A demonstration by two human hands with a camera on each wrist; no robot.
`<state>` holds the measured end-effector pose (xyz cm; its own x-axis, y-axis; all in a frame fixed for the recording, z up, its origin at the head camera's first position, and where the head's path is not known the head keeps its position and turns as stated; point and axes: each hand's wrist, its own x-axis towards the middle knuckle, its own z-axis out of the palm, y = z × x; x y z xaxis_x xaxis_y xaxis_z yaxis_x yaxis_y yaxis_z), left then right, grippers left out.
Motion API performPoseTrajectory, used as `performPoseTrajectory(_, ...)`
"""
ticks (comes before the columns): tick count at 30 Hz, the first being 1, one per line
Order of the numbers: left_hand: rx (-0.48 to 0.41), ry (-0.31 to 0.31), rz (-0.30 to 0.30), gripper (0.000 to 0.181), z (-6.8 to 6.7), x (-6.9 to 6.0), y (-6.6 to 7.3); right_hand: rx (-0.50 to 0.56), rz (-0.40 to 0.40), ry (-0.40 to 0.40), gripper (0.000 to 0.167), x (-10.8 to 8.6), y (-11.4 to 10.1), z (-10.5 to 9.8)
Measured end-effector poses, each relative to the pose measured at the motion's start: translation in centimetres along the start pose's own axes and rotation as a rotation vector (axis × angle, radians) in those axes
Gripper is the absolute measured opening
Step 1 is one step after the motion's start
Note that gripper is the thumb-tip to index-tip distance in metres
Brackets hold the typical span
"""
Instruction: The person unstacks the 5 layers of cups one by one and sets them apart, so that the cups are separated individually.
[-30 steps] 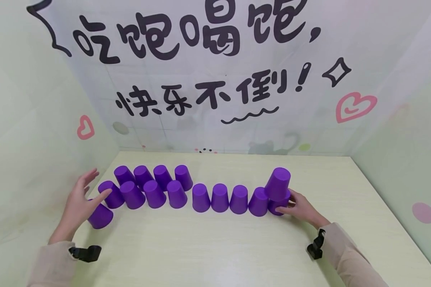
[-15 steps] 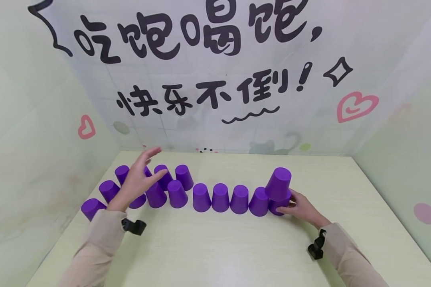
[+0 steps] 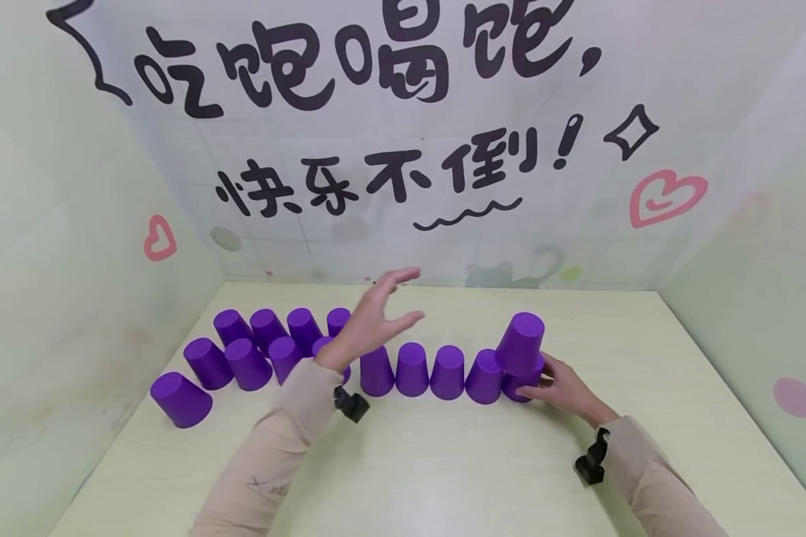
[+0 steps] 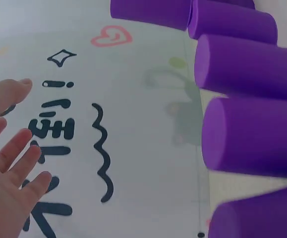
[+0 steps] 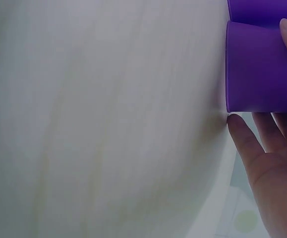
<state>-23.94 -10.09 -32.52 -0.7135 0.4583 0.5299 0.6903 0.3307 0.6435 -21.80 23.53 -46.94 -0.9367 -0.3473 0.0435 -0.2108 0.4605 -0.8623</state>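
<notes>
At the right end of a row of upside-down purple cups, my right hand (image 3: 564, 386) holds the last cup (image 5: 262, 69), thumb on one side and fingers on the other. Another purple cup (image 3: 520, 344) stands on top of that end, leaning slightly. My left hand (image 3: 371, 322) is raised over the middle of the row, fingers spread and holding nothing. Below and beside it stand a cup (image 3: 376, 375) and its neighbour (image 3: 412, 371). The left forearm hides parts of several cups. In the left wrist view, the left fingers (image 4: 27, 163) are apart from the cups.
More upside-down purple cups stand in two lines at the left, such as a back cup (image 3: 266, 328) and a front cup (image 3: 247, 365). One cup (image 3: 183, 400) stands nearer the front left. A printed cloth wall (image 3: 322, 253) closes the table's back.
My left hand has swept from the front-left cup rightward over the cups to the middle of the row. The right hand and the cup on top have stayed in place.
</notes>
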Motion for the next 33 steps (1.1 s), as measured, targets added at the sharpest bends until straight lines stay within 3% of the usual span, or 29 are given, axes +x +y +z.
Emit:
performPoseTrajectory(3, -0.004, -0.038, 0.042, 0.057, 1.9, 1.3, -0.1, -0.006, 0.002, 0.0, 0.063, 0.0, 0.0, 0.0)
performPoseTrajectory(9, 0.01, -0.139, 0.098, 0.058, 5.0, 3.4, 1.5, -0.006, 0.004, 0.0, 0.064, 0.0, 0.1, 0.0)
performPoseTrajectory(14, 0.027, -0.223, 0.095, 0.06, 7.2, 4.4, 2.5, 0.002, -0.003, -0.003, 0.065, 0.0, 0.0, 0.0)
performPoseTrajectory(19, 0.062, -0.306, 0.073, 0.065, 9.5, 4.6, 2.6, 0.013, -0.016, -0.012, 0.065, 0.0, 0.1, 0.0)
performPoseTrajectory(26, 0.064, -0.319, 0.024, 0.065, 11.9, 4.2, 2.3, 0.021, -0.026, -0.008, 0.066, -0.1, 0.4, 0.0)
performPoseTrajectory(33, 0.062, -0.304, -0.011, 0.062, 12.6, 4.1, 1.9, 0.024, -0.04, -0.011, 0.066, 0.2, 0.4, 0.0)
